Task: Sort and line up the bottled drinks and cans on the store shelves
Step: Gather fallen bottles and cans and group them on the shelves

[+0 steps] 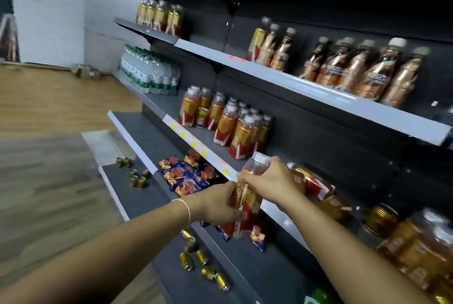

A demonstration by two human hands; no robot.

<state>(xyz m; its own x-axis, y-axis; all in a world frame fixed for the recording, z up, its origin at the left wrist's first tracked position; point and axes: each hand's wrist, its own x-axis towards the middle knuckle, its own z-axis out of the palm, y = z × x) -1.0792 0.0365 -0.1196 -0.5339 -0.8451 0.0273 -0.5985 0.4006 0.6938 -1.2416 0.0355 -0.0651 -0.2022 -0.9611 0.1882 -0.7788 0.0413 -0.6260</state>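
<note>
Head view. A: Where's the bottle?

B: Both hands have it. The left hand [215,202] wraps the red-and-gold label of the clear plastic drink bottle with a white cap [245,196], and the right hand [267,181] grips its shoulder just under the cap. It's tilted, in the air in front of the grey middle shelf's price rail [208,154], not on any shelf.

A: Where should it go?

B: I'd say the standing group of matching bottles [235,127], at twelve o'clock from the hands.

A: Risks?

B: At three o'clock, more red-and-gold bottles [316,186] lie tipped over close to the right forearm, so a careless sweep could roll them off the edge. Set down tilted, this bottle could topple its neighbours. A short gold can [202,116] stands among those bottles, so pushing in beside it leaves the sorts mixed.

A: And below?

B: Blue-and-orange snack packets [186,176] at nine o'clock and small gold cans [196,257] at seven; a dropped bottle would land among them.
</note>
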